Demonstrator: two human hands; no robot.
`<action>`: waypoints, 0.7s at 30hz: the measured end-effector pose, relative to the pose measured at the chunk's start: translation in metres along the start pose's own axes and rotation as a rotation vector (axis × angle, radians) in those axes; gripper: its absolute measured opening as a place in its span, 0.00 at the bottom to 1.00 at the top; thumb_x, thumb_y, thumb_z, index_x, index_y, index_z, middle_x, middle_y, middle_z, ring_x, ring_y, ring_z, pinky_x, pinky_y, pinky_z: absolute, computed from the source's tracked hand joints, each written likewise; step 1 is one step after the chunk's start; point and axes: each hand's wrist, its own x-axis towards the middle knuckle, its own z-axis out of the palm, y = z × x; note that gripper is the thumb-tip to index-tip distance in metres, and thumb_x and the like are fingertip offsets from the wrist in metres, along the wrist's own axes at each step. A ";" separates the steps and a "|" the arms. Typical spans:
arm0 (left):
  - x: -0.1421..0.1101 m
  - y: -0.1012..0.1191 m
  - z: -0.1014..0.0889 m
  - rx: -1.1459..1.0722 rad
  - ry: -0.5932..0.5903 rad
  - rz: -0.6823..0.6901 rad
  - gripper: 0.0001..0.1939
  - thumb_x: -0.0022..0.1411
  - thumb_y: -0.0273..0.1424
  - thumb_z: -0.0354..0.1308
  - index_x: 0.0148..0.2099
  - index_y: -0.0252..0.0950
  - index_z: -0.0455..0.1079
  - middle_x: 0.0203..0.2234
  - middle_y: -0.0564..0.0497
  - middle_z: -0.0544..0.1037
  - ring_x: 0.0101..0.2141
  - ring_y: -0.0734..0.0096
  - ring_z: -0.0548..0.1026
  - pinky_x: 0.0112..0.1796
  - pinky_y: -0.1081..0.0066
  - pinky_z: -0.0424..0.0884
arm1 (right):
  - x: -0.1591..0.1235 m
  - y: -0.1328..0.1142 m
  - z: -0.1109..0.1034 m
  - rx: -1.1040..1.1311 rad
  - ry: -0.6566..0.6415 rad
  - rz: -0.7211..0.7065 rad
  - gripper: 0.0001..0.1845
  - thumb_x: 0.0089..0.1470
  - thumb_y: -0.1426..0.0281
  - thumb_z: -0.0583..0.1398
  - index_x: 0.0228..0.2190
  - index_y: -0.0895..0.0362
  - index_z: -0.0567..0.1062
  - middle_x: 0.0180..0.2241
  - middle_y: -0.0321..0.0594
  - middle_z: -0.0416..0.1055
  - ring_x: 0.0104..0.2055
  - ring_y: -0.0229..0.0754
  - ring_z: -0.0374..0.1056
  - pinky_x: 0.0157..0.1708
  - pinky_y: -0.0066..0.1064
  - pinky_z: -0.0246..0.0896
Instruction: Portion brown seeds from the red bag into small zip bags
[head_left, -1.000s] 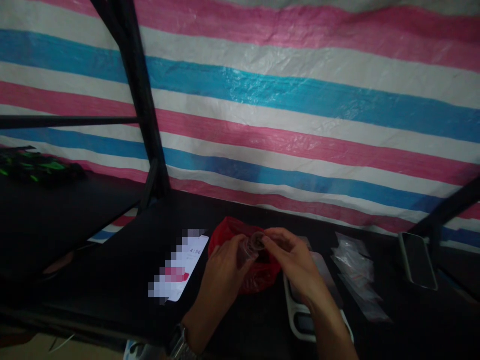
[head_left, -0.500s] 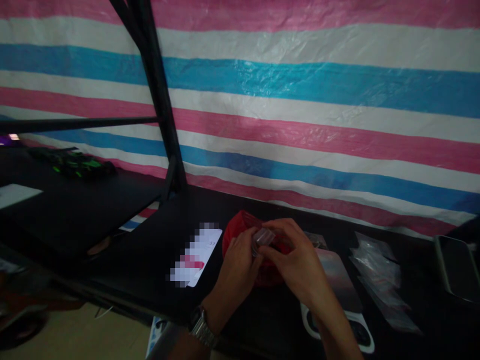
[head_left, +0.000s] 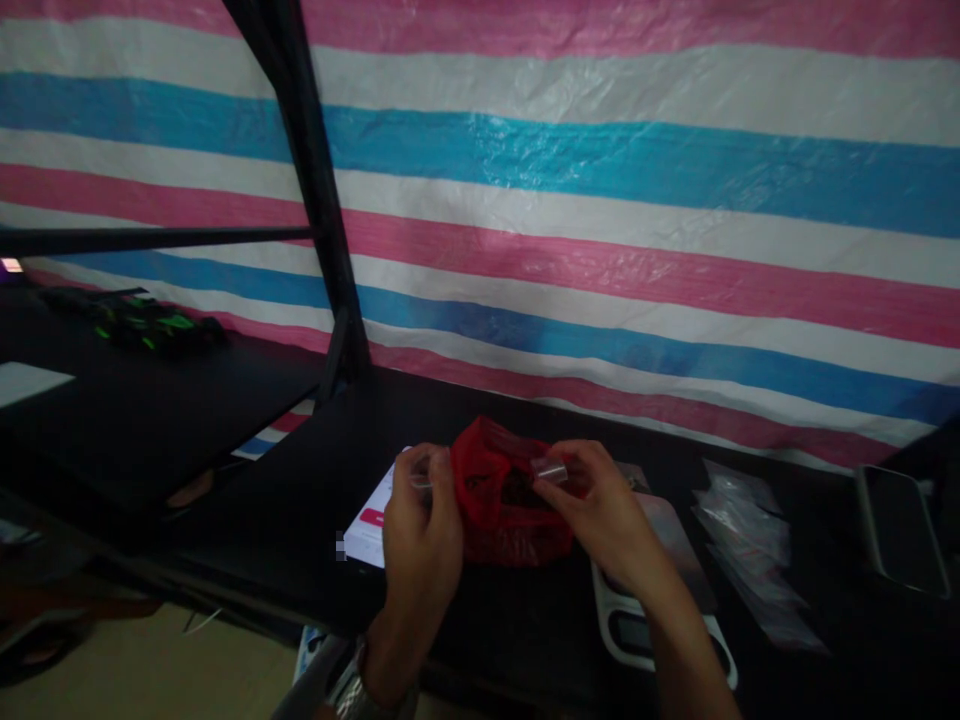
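Observation:
A red plastic bag (head_left: 480, 490) stands open on the black table, with dark contents that I cannot make out inside. On its left side, my left hand (head_left: 424, 540) has curled fingers around a clear plastic piece (head_left: 421, 482), mostly hidden by them. My right hand (head_left: 604, 510) reaches over the bag's right side and pinches a small clear plastic bag (head_left: 551, 468) between thumb and fingers. Just right of the red bag lies a white digital scale (head_left: 634, 640), partly covered by my right forearm. Partly behind my left hand is a lit phone (head_left: 364, 535).
Several clear zip bags (head_left: 750, 560) lie in a loose pile right of the scale. A dark-screened phone (head_left: 902, 530) rests farther right. A black metal post (head_left: 319, 190) rises at the left, and a green and black object (head_left: 154, 322) sits on the left table (head_left: 172, 400).
My hands were together over the red bag around a clear plastic piece. They have moved apart, the left going left, exposing the bag's opening.

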 end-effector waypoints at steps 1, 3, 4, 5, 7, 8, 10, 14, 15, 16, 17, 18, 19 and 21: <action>-0.002 0.000 -0.003 -0.001 0.001 -0.023 0.20 0.73 0.50 0.51 0.48 0.40 0.70 0.36 0.49 0.80 0.37 0.60 0.80 0.38 0.64 0.74 | -0.001 0.002 0.000 -0.025 -0.054 0.011 0.13 0.50 0.71 0.68 0.40 0.53 0.78 0.43 0.40 0.74 0.43 0.45 0.75 0.47 0.38 0.70; -0.008 0.000 -0.006 0.007 -0.053 -0.043 0.20 0.73 0.52 0.50 0.47 0.40 0.70 0.34 0.50 0.80 0.34 0.61 0.79 0.35 0.65 0.74 | -0.005 0.001 0.000 -0.031 -0.162 0.047 0.12 0.51 0.72 0.67 0.39 0.53 0.76 0.40 0.36 0.75 0.40 0.43 0.74 0.44 0.36 0.69; -0.011 -0.001 -0.007 0.007 -0.087 -0.041 0.21 0.73 0.52 0.50 0.47 0.41 0.70 0.33 0.50 0.79 0.33 0.61 0.79 0.34 0.65 0.73 | -0.006 -0.001 0.001 -0.016 -0.199 0.059 0.12 0.51 0.73 0.67 0.39 0.53 0.76 0.38 0.35 0.75 0.39 0.42 0.74 0.42 0.35 0.68; -0.014 -0.001 -0.007 0.007 -0.120 -0.037 0.21 0.73 0.53 0.50 0.47 0.41 0.70 0.32 0.50 0.79 0.32 0.61 0.78 0.33 0.65 0.73 | -0.008 -0.004 0.002 0.002 -0.225 0.064 0.12 0.51 0.73 0.68 0.39 0.53 0.75 0.38 0.34 0.75 0.39 0.42 0.74 0.42 0.34 0.68; -0.019 -0.003 -0.005 0.022 -0.165 -0.043 0.21 0.73 0.53 0.49 0.46 0.41 0.70 0.31 0.50 0.79 0.31 0.60 0.78 0.33 0.65 0.72 | -0.010 -0.009 0.006 0.003 -0.260 0.051 0.12 0.51 0.74 0.68 0.38 0.53 0.74 0.37 0.32 0.75 0.39 0.41 0.74 0.41 0.33 0.67; -0.020 -0.004 -0.004 0.040 -0.177 -0.057 0.21 0.73 0.53 0.49 0.46 0.41 0.70 0.32 0.50 0.79 0.32 0.60 0.79 0.34 0.64 0.73 | -0.011 -0.010 0.009 -0.025 -0.276 0.035 0.12 0.51 0.76 0.68 0.37 0.53 0.74 0.37 0.32 0.75 0.39 0.41 0.73 0.41 0.33 0.66; -0.020 -0.006 -0.001 0.079 -0.199 -0.106 0.22 0.73 0.53 0.49 0.47 0.41 0.71 0.33 0.49 0.80 0.34 0.57 0.79 0.36 0.62 0.73 | -0.010 -0.009 0.013 -0.141 -0.301 -0.001 0.13 0.51 0.80 0.67 0.36 0.53 0.74 0.39 0.33 0.75 0.41 0.42 0.72 0.42 0.34 0.65; -0.016 -0.010 0.002 0.070 -0.226 -0.172 0.23 0.72 0.54 0.48 0.49 0.41 0.71 0.36 0.48 0.81 0.36 0.55 0.80 0.37 0.60 0.74 | -0.003 -0.003 0.016 -0.417 -0.207 -0.054 0.14 0.52 0.82 0.67 0.36 0.53 0.74 0.43 0.37 0.73 0.45 0.46 0.72 0.46 0.38 0.63; -0.014 -0.010 0.002 0.058 -0.224 -0.174 0.23 0.72 0.54 0.48 0.49 0.41 0.71 0.36 0.48 0.81 0.35 0.56 0.80 0.37 0.60 0.74 | -0.001 -0.003 0.014 -0.446 -0.159 -0.064 0.14 0.53 0.81 0.67 0.37 0.53 0.74 0.44 0.38 0.73 0.46 0.47 0.72 0.47 0.39 0.63; -0.013 -0.011 0.002 0.048 -0.222 -0.173 0.23 0.72 0.54 0.49 0.49 0.41 0.71 0.36 0.48 0.81 0.35 0.56 0.80 0.36 0.60 0.74 | -0.001 -0.003 0.013 -0.451 -0.117 -0.073 0.13 0.54 0.80 0.68 0.37 0.53 0.74 0.44 0.39 0.73 0.46 0.48 0.71 0.47 0.39 0.63; -0.013 -0.011 0.002 0.041 -0.220 -0.171 0.23 0.72 0.54 0.49 0.49 0.41 0.71 0.35 0.48 0.81 0.35 0.56 0.80 0.36 0.61 0.74 | 0.000 -0.003 0.011 -0.438 -0.094 -0.080 0.13 0.54 0.79 0.68 0.38 0.52 0.74 0.43 0.39 0.72 0.45 0.47 0.71 0.46 0.39 0.63; -0.012 -0.011 0.001 0.039 -0.219 -0.169 0.23 0.72 0.54 0.49 0.49 0.41 0.71 0.35 0.48 0.81 0.35 0.56 0.80 0.36 0.61 0.73 | -0.001 -0.004 0.010 -0.411 -0.097 -0.083 0.13 0.54 0.79 0.68 0.37 0.52 0.74 0.42 0.38 0.72 0.44 0.46 0.71 0.45 0.37 0.63; -0.012 -0.011 0.001 0.041 -0.218 -0.169 0.22 0.72 0.53 0.49 0.49 0.41 0.71 0.35 0.48 0.81 0.35 0.56 0.80 0.36 0.61 0.73 | -0.002 -0.005 0.009 -0.374 -0.129 -0.081 0.13 0.54 0.79 0.68 0.37 0.52 0.74 0.41 0.36 0.72 0.42 0.45 0.71 0.43 0.36 0.63; -0.011 -0.011 0.001 0.049 -0.222 -0.174 0.21 0.72 0.53 0.49 0.49 0.42 0.70 0.35 0.49 0.81 0.36 0.55 0.80 0.38 0.60 0.73 | -0.005 -0.006 0.009 -0.294 -0.244 -0.072 0.13 0.53 0.80 0.68 0.36 0.52 0.74 0.39 0.34 0.73 0.40 0.43 0.71 0.41 0.34 0.63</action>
